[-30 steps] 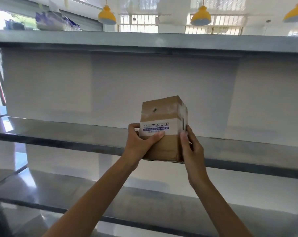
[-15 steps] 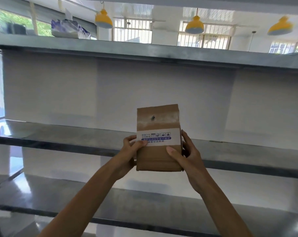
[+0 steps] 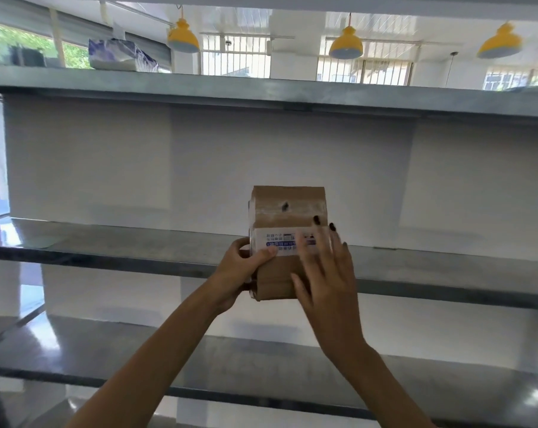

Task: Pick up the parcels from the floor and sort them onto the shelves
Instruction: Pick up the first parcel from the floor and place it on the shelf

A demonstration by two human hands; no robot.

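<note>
A small brown cardboard parcel point(image 3: 287, 208) with a white printed label stands upright at the front edge of the middle metal shelf point(image 3: 138, 245). My left hand point(image 3: 239, 273) grips its left side, thumb across the label. My right hand point(image 3: 326, 273) lies flat against its front face, fingers spread and pointing up, covering the parcel's lower right part. Whether the parcel's base rests on the shelf is hidden by my hands.
An upper shelf point(image 3: 261, 91) runs across above, with a plastic-wrapped white and blue parcel point(image 3: 119, 55) at its left. A lower shelf point(image 3: 261, 359) lies below. A white back panel closes the bay. Yellow lamps point(image 3: 345, 46) hang beyond.
The parcel has moved forward to the middle shelf's edge. My right hand has shifted from gripping its right side to lying flat on its front.
</note>
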